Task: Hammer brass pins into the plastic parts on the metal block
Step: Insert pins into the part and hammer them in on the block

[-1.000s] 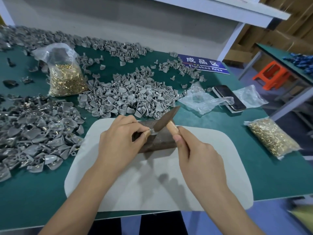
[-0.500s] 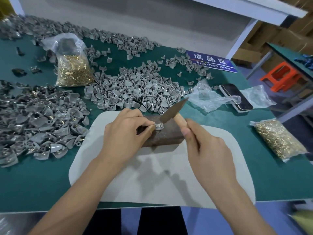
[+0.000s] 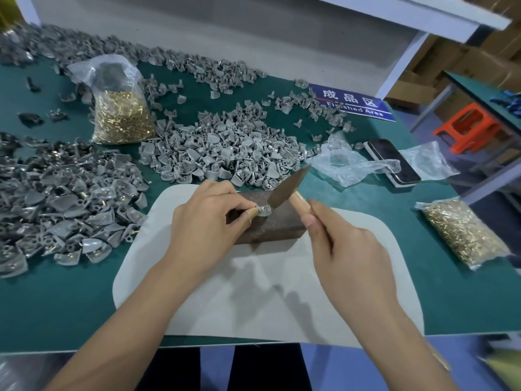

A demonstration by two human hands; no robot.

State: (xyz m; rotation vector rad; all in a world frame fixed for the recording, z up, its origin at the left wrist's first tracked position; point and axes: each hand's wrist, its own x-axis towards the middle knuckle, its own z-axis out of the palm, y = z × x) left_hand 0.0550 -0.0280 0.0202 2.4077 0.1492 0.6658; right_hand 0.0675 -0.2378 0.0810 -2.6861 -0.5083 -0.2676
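Your left hand (image 3: 205, 221) pinches the part (image 3: 263, 210) flat on the block (image 3: 270, 221) so it can't skid (pin too small to see). Right hand (image 3: 346, 249) grips the hammer (image 3: 284, 187), head over the part.

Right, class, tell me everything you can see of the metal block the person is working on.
The metal block is a dark brown, rusty-looking rectangular slab lying flat on a pale mat on the green table. Its long side runs roughly left to right, slightly skewed. A small grey plastic part rests on its top, pinched there by the left hand, which hides the block's left end. The hammer, held in the right hand, is poised over the part.
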